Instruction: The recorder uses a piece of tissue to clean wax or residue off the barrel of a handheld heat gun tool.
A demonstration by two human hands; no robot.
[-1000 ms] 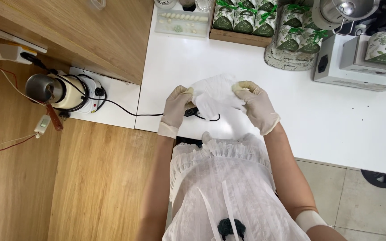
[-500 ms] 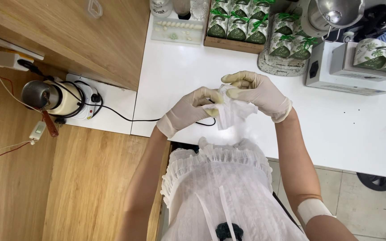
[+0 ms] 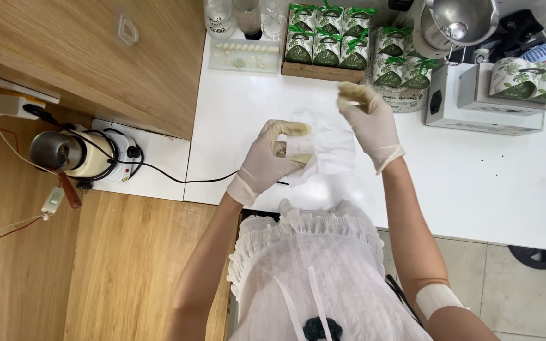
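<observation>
White worktop (image 3: 488,183) fills the right of the view, with wooden flooring on the near-left side of it. Above the worktop's near edge the left hand (image 3: 270,161), gloved, pinches one side of a thin white sheet (image 3: 327,148) between thumb and fingertips, while the right hand (image 3: 368,120), also gloved, has its fingers curled at the sheet's far corner, lifted clear of the surface. Held at two ends like this, the sheet hangs stretched and open between them (it looks like a filmy wrapper or bag, though it is too pale against the worktop to be sure). Beyond the sheet, at the worktop's far edge, stand green-and-white boxes (image 3: 327,38) in a tray, and a metal machine (image 3: 459,25) cut off by the frame. A kettle on a small hotplate (image 3: 74,151) sits left of the worktop. Whether anything lies inside the sheet cannot be seen.
</observation>
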